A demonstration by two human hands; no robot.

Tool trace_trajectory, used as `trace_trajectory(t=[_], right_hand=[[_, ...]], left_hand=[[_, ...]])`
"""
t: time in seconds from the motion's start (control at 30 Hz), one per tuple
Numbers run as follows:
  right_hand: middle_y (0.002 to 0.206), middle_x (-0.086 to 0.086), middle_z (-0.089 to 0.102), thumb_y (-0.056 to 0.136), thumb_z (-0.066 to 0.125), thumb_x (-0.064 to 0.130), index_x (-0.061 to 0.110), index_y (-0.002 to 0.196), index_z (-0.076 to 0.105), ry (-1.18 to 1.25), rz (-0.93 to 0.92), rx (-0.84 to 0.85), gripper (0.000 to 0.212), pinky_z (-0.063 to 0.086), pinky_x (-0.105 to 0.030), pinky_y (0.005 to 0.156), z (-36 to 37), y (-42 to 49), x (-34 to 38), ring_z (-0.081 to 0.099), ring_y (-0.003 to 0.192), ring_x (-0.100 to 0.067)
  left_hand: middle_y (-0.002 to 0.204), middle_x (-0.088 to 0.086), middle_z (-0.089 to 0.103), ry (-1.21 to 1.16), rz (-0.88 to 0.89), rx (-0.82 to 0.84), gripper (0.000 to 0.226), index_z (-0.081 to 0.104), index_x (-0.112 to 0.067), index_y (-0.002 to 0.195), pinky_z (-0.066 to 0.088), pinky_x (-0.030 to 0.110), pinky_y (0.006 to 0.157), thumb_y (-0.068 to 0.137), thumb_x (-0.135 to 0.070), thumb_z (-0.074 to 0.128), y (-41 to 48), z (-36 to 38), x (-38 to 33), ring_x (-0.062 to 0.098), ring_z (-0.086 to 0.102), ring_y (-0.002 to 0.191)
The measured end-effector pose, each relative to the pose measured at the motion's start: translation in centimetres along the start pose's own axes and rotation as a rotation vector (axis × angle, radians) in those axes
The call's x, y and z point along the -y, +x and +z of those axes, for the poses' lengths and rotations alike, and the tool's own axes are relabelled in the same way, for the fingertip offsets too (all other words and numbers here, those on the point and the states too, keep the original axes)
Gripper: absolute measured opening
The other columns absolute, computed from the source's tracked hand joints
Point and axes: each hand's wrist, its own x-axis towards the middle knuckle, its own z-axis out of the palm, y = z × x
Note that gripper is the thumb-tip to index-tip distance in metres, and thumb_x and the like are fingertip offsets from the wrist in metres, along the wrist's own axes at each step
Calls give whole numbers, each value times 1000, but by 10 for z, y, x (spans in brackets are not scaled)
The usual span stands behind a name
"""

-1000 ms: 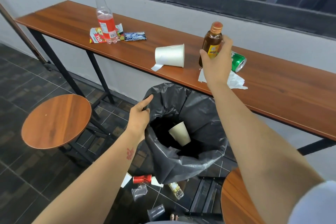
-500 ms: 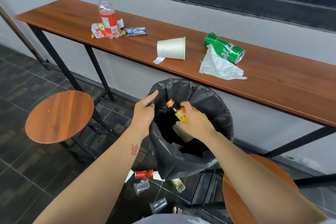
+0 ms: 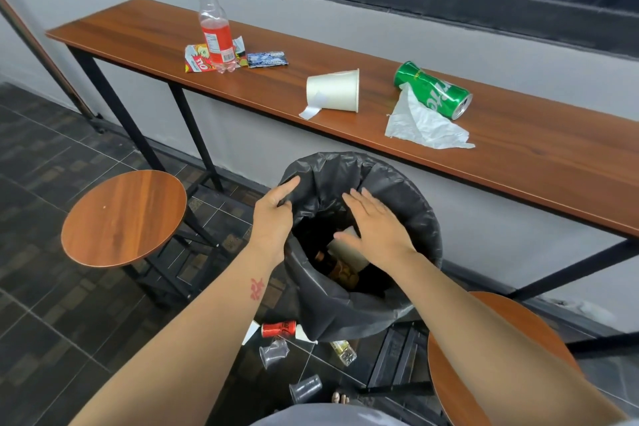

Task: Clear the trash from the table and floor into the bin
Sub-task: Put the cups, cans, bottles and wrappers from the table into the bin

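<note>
"Black bin [image 3: 408,204], item one. Status?"

"It stands just below the counter [image 3: 518,162]. My left hand [image 3: 273,214] pinches the liner's rim at the near-left side. My right hand [image 3: 377,221] hovers flat over the mouth, fingers straight, holding nothing. Inside I see a paper cup and a brown bottle [image 3: 340,266]."

"Trash outstanding, counter?"

"Green can [image 3: 435,90] on its side, with a crumpled tissue [image 3: 422,124] touching it. White cup [image 3: 333,90] tipped over, to their left. Capped bottle of red drink [image 3: 214,28] upright at the far left, with wrappers [image 3: 197,59] at its base."

"Floor [image 3: 69,287]?"

"Red can [image 3: 278,328], two clear cups [image 3: 275,351] and a small bottle [image 3: 342,351], all beside the bin's foot."

"Handling note?"

"My judgement: hold the rim wide with the left hand so each drop lands clean. Send the right hand to the can and tissue, the nearest pair. Wrap the can round its body, because it may roll. Gather the tissue in the same reach if the fingers allow."
</note>
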Motion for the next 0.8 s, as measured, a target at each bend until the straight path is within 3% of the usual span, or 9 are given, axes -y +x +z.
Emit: trace_trajectory(t=[0.1,0.2,0.27,0.33,0.53,0.67,0.8], right_hand=[[161,2,17,93,38,62,23,152,23,3,8,-220,72,19,-43,120,-23,-1,-2,9,149,-17],[155,-4,33,96,39,55,17,146,39,38,12,-550,63,24,-46,118,-49,2,-10,24,146,-22],[154,-7,35,98,42,50,14,144,42,19,52,-675,59,24,-45,118,-66,12,-20,26,145,-25],[157,-8,29,98,40,52,15,147,35,-30,146,-641,62,21,-44,119,-80,27,-34,21,147,-25],[161,-10,15,99,23,58,16,154,13,-106,363,-303,69,12,-44,120,-93,58,-63,11,148,-28],[152,-14,37,101,29,50,10,148,31,-99,324,-368,62,20,-44,117,-90,57,-61,28,143,-30],[118,-18,64,97,53,21,5,125,59,5,210,-604,33,40,-43,99,-85,49,-56,54,111,-36]], left_hand=[[144,-7,49,26,-27,0,47,68,-38,117,39,39,110,101,-1,42,5,4,3,19,43,133],[143,-6,51,26,-24,9,48,68,-39,117,42,42,107,101,-1,42,11,9,3,20,47,131],[142,-5,52,17,-23,16,49,68,-37,119,43,42,107,101,0,40,14,13,1,21,48,130],[141,-5,53,7,-20,29,49,68,-35,120,43,42,107,101,0,39,17,17,-1,21,49,129],[142,-3,53,-11,-11,47,51,66,-31,123,43,41,107,100,4,38,20,26,-7,20,49,129],[143,-3,52,-24,-14,43,52,66,-30,124,42,40,108,99,6,38,21,29,-8,19,48,130],[144,-3,50,-28,-27,38,52,67,-31,122,42,40,108,99,5,38,21,31,-9,20,48,130]])
